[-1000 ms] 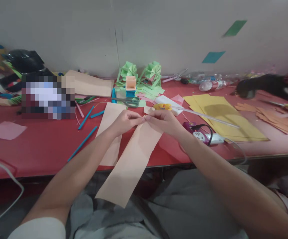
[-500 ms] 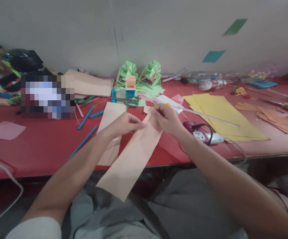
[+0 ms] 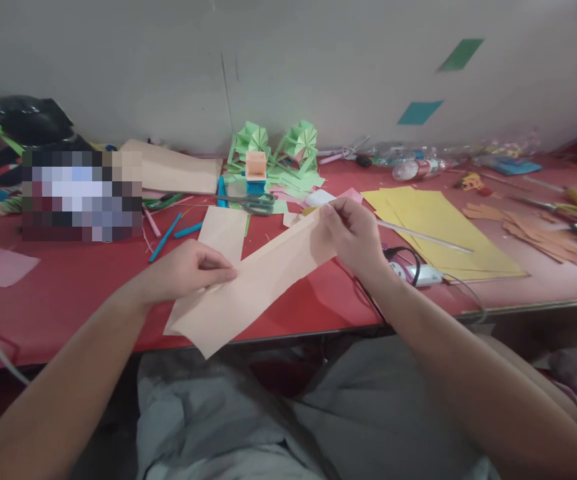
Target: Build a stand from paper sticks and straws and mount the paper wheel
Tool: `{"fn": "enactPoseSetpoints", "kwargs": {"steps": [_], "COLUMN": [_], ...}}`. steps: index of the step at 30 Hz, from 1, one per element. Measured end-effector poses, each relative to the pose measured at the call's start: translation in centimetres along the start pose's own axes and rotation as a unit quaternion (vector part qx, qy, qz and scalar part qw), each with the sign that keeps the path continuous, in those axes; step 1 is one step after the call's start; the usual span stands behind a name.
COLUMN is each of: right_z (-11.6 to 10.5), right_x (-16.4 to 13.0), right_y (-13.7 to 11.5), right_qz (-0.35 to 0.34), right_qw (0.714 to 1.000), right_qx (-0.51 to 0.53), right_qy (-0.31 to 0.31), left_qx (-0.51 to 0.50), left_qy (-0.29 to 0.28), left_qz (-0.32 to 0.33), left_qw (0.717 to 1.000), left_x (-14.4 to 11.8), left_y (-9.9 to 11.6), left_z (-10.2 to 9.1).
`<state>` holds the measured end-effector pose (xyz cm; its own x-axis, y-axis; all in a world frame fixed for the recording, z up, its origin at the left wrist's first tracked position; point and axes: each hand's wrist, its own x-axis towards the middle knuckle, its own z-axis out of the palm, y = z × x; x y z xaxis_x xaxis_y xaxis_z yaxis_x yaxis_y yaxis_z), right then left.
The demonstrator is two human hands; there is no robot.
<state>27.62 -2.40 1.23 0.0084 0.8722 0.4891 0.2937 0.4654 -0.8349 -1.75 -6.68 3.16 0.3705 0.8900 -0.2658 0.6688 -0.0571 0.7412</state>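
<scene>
A long cream paper strip [image 3: 273, 273] is stretched slantwise between my two hands, above the table's front edge. My right hand [image 3: 356, 237] pinches its upper right end between thumb and fingers. Farther down, my left hand [image 3: 196, 270] pinches the strip's upper long edge, where a narrow fold line shows. The lower left corner hangs over the table edge. A second cream paper piece [image 3: 223, 230] lies flat on the table, partly covered by the strip and my left hand.
Scissors [image 3: 253, 203], a small orange and blue paper box [image 3: 256, 170] and green folded-paper models [image 3: 301, 140] are farther back. Yellow sheets [image 3: 433, 227] and a power socket [image 3: 403, 270] lie to the right. Blue paper rolls [image 3: 166, 237] and a pink sheet [image 3: 1, 267] are on the left.
My left hand has slid down and left along the strip's edge, while my right hand has moved slightly right. The strip is now turned nearer to level and its lower end is raised.
</scene>
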Motion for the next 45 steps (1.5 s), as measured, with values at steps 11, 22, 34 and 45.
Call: {"fn": "enactPoseSetpoints", "kwargs": {"steps": [11, 22, 34, 45], "right_z": [-0.4, -0.6, -2.2, -1.7], "right_x": [-0.4, -0.6, -1.4, -0.3], "right_y": [0.3, 0.2, 1.1, -0.5], "right_qz": [0.043, 0.058, 0.118, 0.024], "right_qw": [0.998, 0.998, 0.981, 0.967], "right_qx": [-0.046, -0.014, -0.015, -0.1], "right_qy": [-0.001, -0.007, -0.151, -0.234], "left_qx": [-0.019, 0.0, 0.096, 0.104], "left_qy": [0.062, 0.088, 0.134, 0.123], "left_qz": [-0.05, -0.087, -0.05, -0.032], "left_qw": [0.997, 0.992, 0.985, 0.986], "left_x": [-2.5, -4.0, -4.2, -3.4], "left_y": [-2.5, -5.0, -7.3, -6.6], "left_z": [-0.7, -1.4, -2.9, -3.5]}}
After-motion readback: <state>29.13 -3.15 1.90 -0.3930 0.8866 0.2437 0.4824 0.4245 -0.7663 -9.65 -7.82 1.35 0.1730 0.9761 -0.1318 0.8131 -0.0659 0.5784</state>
